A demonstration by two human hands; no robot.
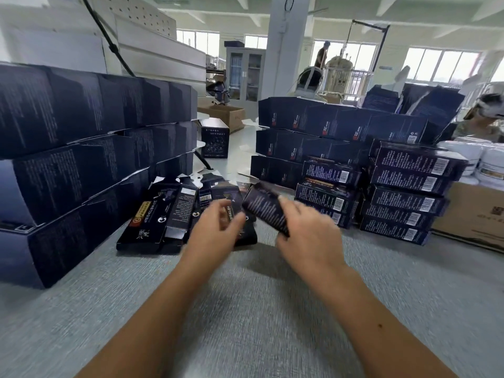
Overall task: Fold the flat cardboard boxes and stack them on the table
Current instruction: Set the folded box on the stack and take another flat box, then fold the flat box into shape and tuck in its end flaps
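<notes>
My right hand (305,230) grips a dark folded box (266,208) and holds it tilted just above the table. Beside it, my left hand (218,227) hovers with loosely curled fingers over a pile of flat dark boxes (163,214) and holds nothing. Both hands are blurred by motion. Folded boxes with barcodes (403,195) stand in stacks to the right. A tall wall of folded boxes (81,148) rises on the left, and another row (313,132) stands at the back.
The grey table (245,309) stretches toward me. A brown carton (474,214) and white tubs (477,159) sit at the far right. One upright dark box (214,137) stands at the back centre. People are working beyond the stacks.
</notes>
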